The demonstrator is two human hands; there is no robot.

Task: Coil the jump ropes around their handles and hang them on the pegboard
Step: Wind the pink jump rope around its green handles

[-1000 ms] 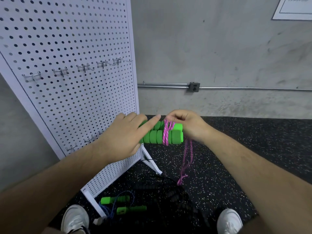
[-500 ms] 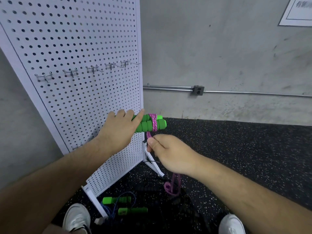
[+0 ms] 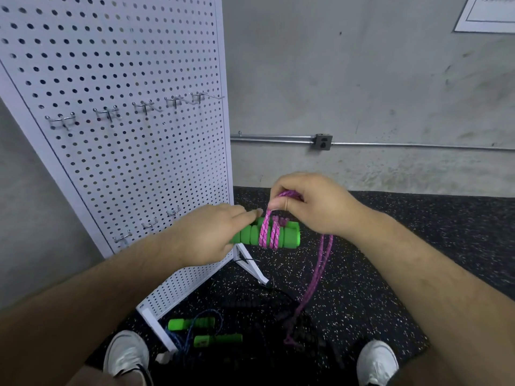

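My left hand [image 3: 214, 232] grips a pair of green foam handles [image 3: 289, 236], held level side by side in front of me. A pink rope [image 3: 269, 232] runs round them in a few turns. My right hand [image 3: 309, 203] pinches the rope just above the handles. The rest of the pink rope [image 3: 317, 274] hangs from that hand down to the floor. The white pegboard [image 3: 125, 79] stands at the left, with a row of metal hooks [image 3: 107, 114] at mid height and more hooks [image 3: 149, 225] lower down.
On the black speckled floor by the pegboard's foot lies a second rope with green handles [image 3: 192, 323] and a blue cord [image 3: 189, 341]. A black beaded rope [image 3: 250, 305] lies between my white shoes [image 3: 126, 353]. A concrete wall with a conduit [image 3: 278, 139] is behind.
My right hand has come up from below the handles to above them, carrying the pink rope round in another turn. My left hand kept hold of the handles.
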